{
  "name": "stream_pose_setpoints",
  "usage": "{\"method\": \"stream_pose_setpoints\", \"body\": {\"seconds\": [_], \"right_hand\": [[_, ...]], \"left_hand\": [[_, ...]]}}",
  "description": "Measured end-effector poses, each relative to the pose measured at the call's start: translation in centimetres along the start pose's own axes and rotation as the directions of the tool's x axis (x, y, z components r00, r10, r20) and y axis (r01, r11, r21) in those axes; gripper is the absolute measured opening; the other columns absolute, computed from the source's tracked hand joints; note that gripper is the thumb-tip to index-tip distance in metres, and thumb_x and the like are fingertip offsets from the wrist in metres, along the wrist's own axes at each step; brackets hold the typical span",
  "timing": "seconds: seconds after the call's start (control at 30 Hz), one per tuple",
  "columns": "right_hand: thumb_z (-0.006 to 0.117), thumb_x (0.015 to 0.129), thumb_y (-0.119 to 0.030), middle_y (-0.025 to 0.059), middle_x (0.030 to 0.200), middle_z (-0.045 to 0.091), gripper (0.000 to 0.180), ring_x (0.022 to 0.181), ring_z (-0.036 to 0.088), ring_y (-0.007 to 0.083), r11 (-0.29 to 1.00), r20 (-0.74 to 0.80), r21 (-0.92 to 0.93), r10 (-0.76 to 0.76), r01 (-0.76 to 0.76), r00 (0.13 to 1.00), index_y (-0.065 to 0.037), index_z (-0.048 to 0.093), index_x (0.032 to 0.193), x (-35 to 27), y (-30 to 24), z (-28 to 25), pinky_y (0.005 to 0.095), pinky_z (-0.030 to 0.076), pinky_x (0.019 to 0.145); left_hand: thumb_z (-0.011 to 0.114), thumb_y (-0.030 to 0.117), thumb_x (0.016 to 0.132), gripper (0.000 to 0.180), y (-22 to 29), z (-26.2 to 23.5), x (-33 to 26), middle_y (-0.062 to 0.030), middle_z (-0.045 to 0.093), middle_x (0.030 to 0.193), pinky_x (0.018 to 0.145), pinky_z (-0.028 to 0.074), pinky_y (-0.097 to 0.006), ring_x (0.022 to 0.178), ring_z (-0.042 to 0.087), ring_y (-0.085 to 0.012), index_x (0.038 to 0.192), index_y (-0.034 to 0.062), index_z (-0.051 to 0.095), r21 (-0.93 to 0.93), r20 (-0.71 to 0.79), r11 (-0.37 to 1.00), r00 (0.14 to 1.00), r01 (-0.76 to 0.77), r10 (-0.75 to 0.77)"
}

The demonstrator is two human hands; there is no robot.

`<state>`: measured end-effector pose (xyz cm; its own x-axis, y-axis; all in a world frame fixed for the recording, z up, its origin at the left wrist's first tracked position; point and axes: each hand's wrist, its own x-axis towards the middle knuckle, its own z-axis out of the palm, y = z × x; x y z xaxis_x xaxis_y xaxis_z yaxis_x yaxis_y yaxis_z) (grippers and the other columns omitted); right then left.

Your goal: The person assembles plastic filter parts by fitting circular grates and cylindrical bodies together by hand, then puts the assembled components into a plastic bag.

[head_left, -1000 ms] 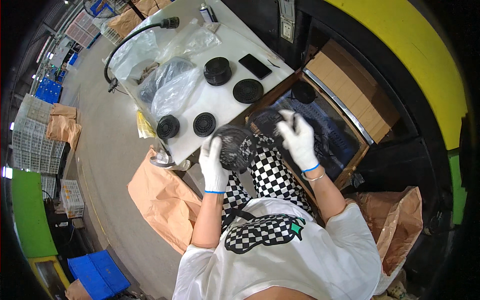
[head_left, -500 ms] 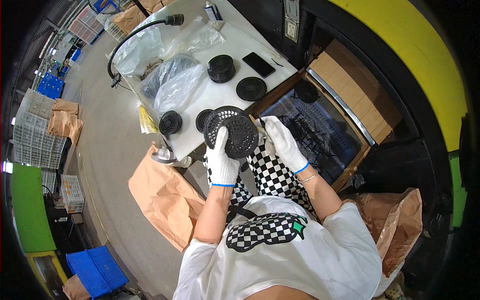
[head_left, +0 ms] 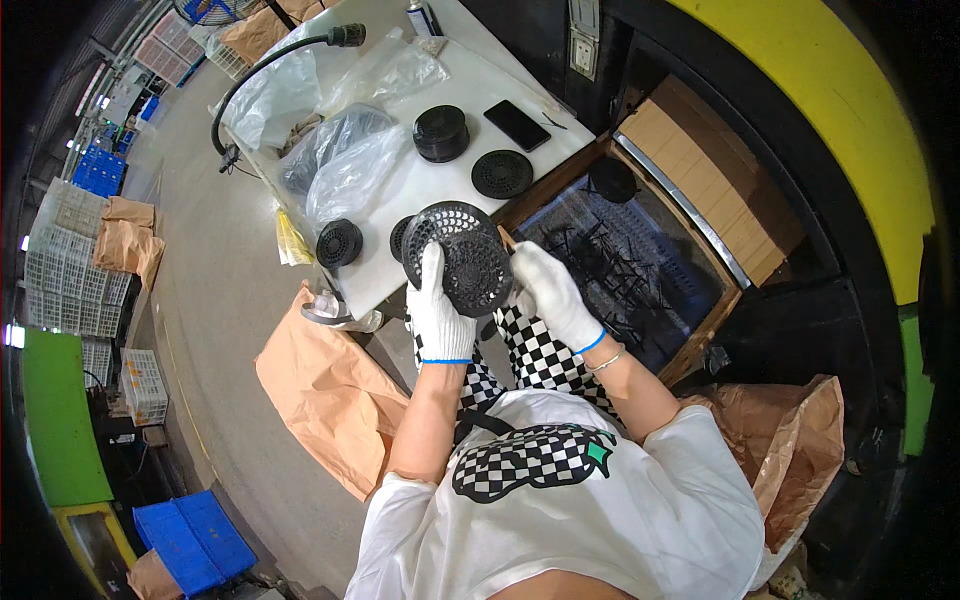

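My left hand [head_left: 440,310], in a white knit glove, grips a black round perforated plastic cover [head_left: 455,225], thumb over its near face. It is tilted toward me above my lap. A smaller ring of holes and a solid-looking darker area show on its face. My gloved right hand [head_left: 552,292] is closed at the right rim of the cover; whatever its fingers hold is hidden. Just beyond, on the white table [head_left: 385,285], lie a small black round grate [head_left: 340,243], another partly hidden behind the cover, a larger flat black grate [head_left: 502,174] and a stack of black discs [head_left: 441,134].
Clear plastic bags [head_left: 355,185] and a black phone [head_left: 517,125] share the table with a gooseneck lamp [head_left: 290,50]. Right of it, a wood-framed bin [head_left: 700,335] holds thin black scraps. Brown paper bags [head_left: 330,390] stand at both sides of me.
My right hand has moved slightly left and closer to the cover's rim; the dark thin tool tip seen at its fingers earlier is no longer visible. The cover has shifted slightly up and left.
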<state>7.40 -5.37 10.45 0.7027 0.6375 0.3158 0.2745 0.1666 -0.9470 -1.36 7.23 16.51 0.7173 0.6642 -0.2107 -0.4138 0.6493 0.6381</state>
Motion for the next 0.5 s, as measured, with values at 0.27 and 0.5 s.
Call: {"method": "stream_pose_setpoints", "body": {"seconds": [0.27,0.5], "right_hand": [[0.045,0.101,-0.036,-0.0022,0.077,0.057,0.032,0.062,0.049,0.0045,0.866,0.022,0.277,0.428,-0.416,0.904,-0.007,0.056,0.095,0.4,-4.5,-0.7,0.0208,0.042,0.056],[0.050,0.098,-0.037,0.0163,0.060,0.051,0.040,0.055,0.056,0.0328,0.967,-0.191,-0.240,0.043,-0.089,0.981,-0.003,0.058,0.079,0.9,-3.9,0.8,0.0382,0.043,0.053]], "left_hand": [[0.059,0.024,0.095,0.029,-0.3,-1.9,1.5,-0.0105,0.067,0.110,0.083,0.058,-0.041,0.095,0.067,-0.0248,0.118,0.0074,0.058,-0.182,-0.084,0.968,0.979,0.170,-0.188],[0.057,0.030,0.096,0.031,-0.4,-0.7,1.1,-0.0121,0.068,0.107,0.079,0.058,-0.041,0.090,0.068,-0.0261,0.116,0.0060,0.060,-0.216,-0.091,0.940,0.954,0.263,-0.287]]}}
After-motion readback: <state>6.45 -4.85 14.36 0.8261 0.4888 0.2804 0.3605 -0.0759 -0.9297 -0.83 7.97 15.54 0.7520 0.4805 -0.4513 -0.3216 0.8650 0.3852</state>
